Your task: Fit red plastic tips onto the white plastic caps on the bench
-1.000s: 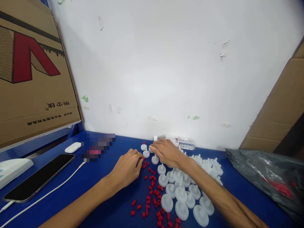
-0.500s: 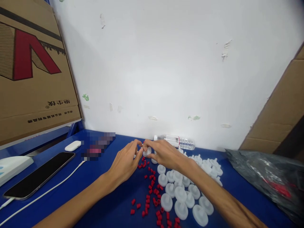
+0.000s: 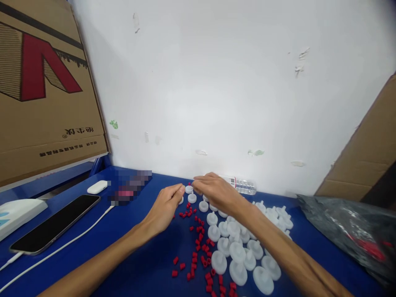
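Note:
My left hand (image 3: 167, 206) is closed, its thumb and fingers pressed together above the blue table; what they hold, if anything, is hidden. The edge of a white plastic disc (image 3: 181, 201) shows just beside its fingertips. To the right, my right hand (image 3: 216, 190) has its fingers curled downward, and their tips are mostly hidden. Between the hands is a white disc with a red cap (image 3: 189, 189) on its stem. Another white stemmed disc (image 3: 192, 198) stands just in front of it. Several small red caps (image 3: 188, 213) lie scattered below the hands.
Many white stemmed discs (image 3: 236, 251) spread under my right forearm. A clear bottle (image 3: 246, 187) lies against the wall. A grey plastic bag (image 3: 343, 222) is at the right. A phone (image 3: 55, 222), cable (image 3: 68, 243) and white case (image 3: 97, 187) lie left.
My hands have moved apart from where their fingertips met around a white disc. My right hand has shifted slightly up and turned over. A red-capped disc now shows between them.

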A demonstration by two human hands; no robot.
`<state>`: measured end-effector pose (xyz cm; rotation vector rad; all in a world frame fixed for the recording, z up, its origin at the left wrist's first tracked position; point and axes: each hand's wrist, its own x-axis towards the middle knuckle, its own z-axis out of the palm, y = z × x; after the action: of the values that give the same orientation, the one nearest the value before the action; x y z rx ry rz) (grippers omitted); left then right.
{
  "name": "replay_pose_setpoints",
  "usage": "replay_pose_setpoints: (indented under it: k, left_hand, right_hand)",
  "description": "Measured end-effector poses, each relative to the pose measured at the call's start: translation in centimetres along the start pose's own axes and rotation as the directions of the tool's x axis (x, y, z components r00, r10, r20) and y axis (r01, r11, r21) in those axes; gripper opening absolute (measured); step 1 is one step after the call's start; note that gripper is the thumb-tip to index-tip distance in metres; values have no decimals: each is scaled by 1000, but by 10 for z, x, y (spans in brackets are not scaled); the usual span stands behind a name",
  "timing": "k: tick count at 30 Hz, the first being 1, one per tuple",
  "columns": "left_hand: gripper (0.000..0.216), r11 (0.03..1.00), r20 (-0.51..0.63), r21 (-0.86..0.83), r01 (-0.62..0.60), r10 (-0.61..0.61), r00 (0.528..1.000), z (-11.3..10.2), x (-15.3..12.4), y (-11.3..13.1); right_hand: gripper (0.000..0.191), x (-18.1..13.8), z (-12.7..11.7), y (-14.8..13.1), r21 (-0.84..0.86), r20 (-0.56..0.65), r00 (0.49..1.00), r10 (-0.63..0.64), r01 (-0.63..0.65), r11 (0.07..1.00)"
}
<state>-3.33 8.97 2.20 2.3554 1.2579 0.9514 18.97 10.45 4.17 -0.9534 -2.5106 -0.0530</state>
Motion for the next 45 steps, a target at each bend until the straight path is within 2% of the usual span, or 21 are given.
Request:
replay_pose_setpoints:
  k: [2,4,7,13,20,24,30,34,37,40,45]
  left_hand:
    - [44,1000,-27,1,22,-22,999,-3,0,1]
    - [43,999,-36,40,20,-18,999,-4,0,1]
    - [37,991,2,137,0,-1,1000,-1,-1,-3]
    - [30,968,125,251,-32,0,992,11,-4,-9]
    - [28,952,140,302,-39,-4,990,13,-5,-9]
    - [21,944,134,329,-32,-12,991,14,-5,-9]
    - [21,936,149,350,-38,-16,989,17,-8,-12]
    - [20,944,157,325,-53,2,988,20,-9,-14]
    - [20,948,117,316,-40,2,993,19,-8,-13]
    - [23,950,35,311,-1,-10,999,13,-4,-11]
    - [28,971,-137,221,89,-60,989,3,2,-12]
  right_hand:
    - [26,-10,-4,21,-28,-49,995,82,-83,996]
    - [16,-20,-7,41,-36,-113,974,194,-199,979]
    - [18,-27,-6,52,-9,-133,955,263,-267,964]
    - [38,-13,14,30,45,-32,979,199,-198,979]
    - [44,-13,32,25,32,58,988,143,-145,989]
    - [43,-12,29,21,40,81,989,122,-126,991]
    - [46,-3,15,15,6,22,988,154,-154,988]
    - [48,13,15,14,-25,82,990,118,-117,993]
    - [53,27,26,13,-35,141,986,90,-86,996]
    - [53,38,35,12,-38,149,984,98,-93,995]
    - [17,42,26,7,-28,73,991,109,-107,994]
